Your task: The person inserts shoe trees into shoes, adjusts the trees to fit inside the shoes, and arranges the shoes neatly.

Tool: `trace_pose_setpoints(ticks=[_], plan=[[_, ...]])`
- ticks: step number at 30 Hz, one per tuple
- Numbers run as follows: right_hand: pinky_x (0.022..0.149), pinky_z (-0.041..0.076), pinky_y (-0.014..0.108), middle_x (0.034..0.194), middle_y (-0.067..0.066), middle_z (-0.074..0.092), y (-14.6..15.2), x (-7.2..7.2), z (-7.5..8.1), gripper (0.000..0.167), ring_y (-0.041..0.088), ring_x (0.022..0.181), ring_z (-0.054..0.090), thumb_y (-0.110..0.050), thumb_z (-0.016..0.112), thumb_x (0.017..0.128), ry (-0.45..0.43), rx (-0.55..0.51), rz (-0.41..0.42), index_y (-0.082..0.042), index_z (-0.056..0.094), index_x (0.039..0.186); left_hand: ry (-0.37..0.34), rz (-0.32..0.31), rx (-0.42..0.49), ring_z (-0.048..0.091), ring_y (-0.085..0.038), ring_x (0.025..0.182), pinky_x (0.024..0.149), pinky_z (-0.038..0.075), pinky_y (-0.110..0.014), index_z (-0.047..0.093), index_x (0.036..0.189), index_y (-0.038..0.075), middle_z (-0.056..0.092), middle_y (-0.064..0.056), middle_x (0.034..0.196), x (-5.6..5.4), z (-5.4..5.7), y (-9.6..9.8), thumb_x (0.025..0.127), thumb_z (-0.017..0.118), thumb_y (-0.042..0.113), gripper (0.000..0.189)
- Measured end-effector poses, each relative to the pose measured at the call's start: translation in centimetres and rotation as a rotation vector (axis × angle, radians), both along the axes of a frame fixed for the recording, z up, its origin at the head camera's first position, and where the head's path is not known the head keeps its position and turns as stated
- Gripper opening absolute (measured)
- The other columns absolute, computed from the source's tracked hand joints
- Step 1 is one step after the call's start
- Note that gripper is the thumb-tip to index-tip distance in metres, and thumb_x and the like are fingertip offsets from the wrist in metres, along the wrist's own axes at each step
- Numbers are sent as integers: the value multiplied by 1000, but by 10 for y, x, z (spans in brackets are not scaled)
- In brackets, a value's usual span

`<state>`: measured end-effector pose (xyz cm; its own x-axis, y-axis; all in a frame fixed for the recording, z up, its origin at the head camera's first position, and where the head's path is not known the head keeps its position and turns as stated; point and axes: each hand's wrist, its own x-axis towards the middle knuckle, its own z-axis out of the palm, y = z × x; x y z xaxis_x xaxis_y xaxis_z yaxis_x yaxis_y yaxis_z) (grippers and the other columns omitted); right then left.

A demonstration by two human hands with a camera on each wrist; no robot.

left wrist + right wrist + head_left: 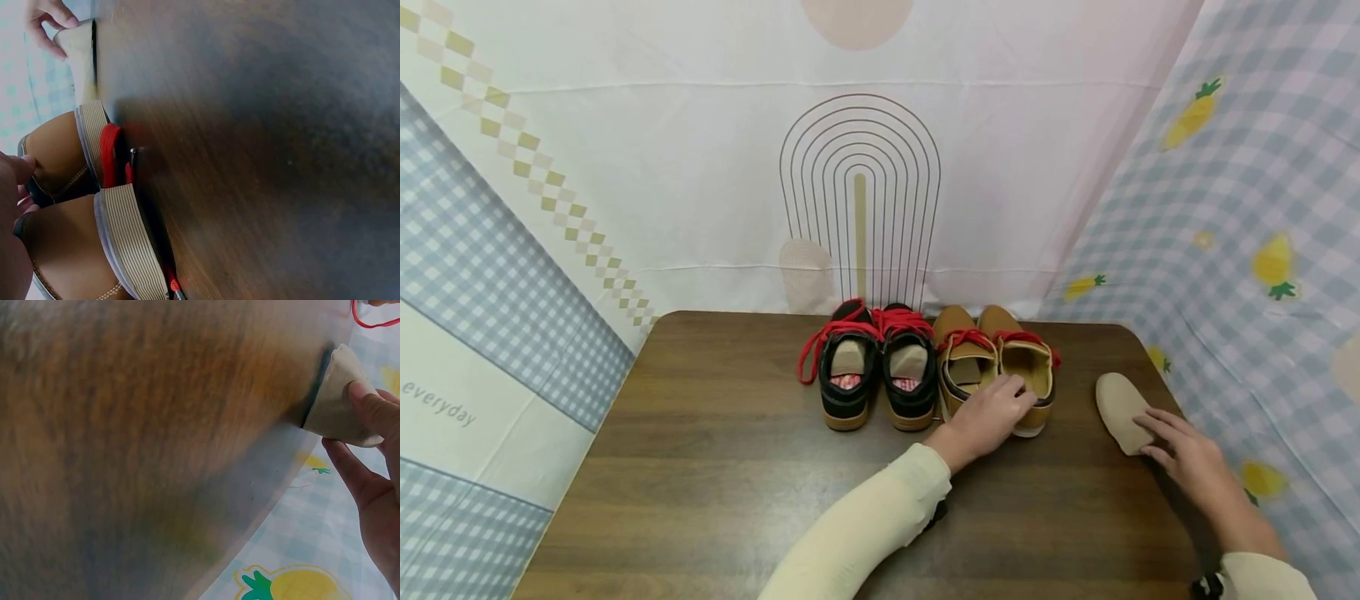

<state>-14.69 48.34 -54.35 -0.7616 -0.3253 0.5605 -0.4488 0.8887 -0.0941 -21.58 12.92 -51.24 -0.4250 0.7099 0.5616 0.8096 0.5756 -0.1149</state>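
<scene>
Two tan shoes (pixel 953 323) with red laces stand side by side, heels toward me. My left hand (pixel 992 417) is at the heel of the right-hand tan shoe (pixel 1041 417), thumb on the back of its collar and fingers behind the rim. A beige padded insert (pixel 44 156) is not distinguishable in that shoe; my left hand partly covers its opening. At the table's right side, my right hand (pixel 1187 450) pinches the near end of a beige, sole-shaped shoe insert (pixel 1118 408), thumb on its face in the right wrist view. The insert (pixel 337 403) stands close over the tabletop.
Left of the tan shoes is a pair of black shoes (pixel 842 408) with red laces and beige pieces inside. All stand near the back edge of the brown wooden table (pixel 715 467). Patterned cloth (pixel 1000 167) hangs behind and on both sides.
</scene>
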Motion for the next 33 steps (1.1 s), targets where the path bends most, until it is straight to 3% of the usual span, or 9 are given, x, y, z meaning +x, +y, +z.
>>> trace_pose_setpoints(ticks=[1,4,8,12,16,20,23,25,33], plan=[[65,49,23,118,24,70,0,0,1,70,38,83,70,-59,39,92,2,-6,1,-4,75,114,3,1,0,63,-12,94,83,56,-20,74,114,17,66,0,108,0,0,0,105,57,11,21],[62,48,16,118,22,71,-3,3,5,66,33,79,69,-58,46,92,-5,-16,-8,-4,75,116,1,0,3,64,-12,95,83,56,-21,74,115,17,66,0,108,-1,-1,1,105,56,10,21],[68,43,4,122,20,70,-10,5,15,43,28,84,67,-28,83,83,-29,-26,-35,-6,75,119,-6,3,4,64,-12,95,83,57,-21,74,115,17,66,0,109,-1,0,1,106,55,10,22],[74,40,-3,127,19,69,-20,7,26,69,-8,96,59,6,93,57,-45,-48,-47,-8,75,121,-5,16,11,64,-12,95,83,57,-21,74,114,17,66,1,108,0,0,1,106,54,10,22],[76,39,-4,131,19,68,-30,8,35,73,-32,109,33,9,93,55,-51,-73,-27,-8,75,123,1,26,24,64,-11,94,81,58,-21,74,113,17,66,1,107,1,-2,2,105,56,10,21],[80,39,-5,132,17,67,-41,8,46,69,-33,114,33,6,93,59,-49,-79,4,-9,75,125,4,31,33,64,-11,94,79,58,-21,74,112,17,66,1,106,1,-3,3,105,56,10,20],[84,38,-5,135,16,67,-48,8,57,57,-31,115,37,-10,89,72,-64,-79,38,-10,74,127,4,30,38,64,-12,94,77,58,-21,74,112,17,66,1,106,2,-3,3,105,55,10,21],[84,40,-4,135,15,66,-54,8,65,55,-30,112,42,-13,87,74,-80,-77,67,-11,74,128,2,27,44,64,-12,94,76,58,-21,74,112,17,66,1,106,2,-3,3,106,54,9,22],[81,46,0,131,14,68,-75,5,92,74,-23,105,52,11,92,56,-139,-78,167,-10,75,124,-10,30,42,64,-12,96,81,58,-20,74,114,17,67,1,107,1,-4,4,107,52,8,25]])
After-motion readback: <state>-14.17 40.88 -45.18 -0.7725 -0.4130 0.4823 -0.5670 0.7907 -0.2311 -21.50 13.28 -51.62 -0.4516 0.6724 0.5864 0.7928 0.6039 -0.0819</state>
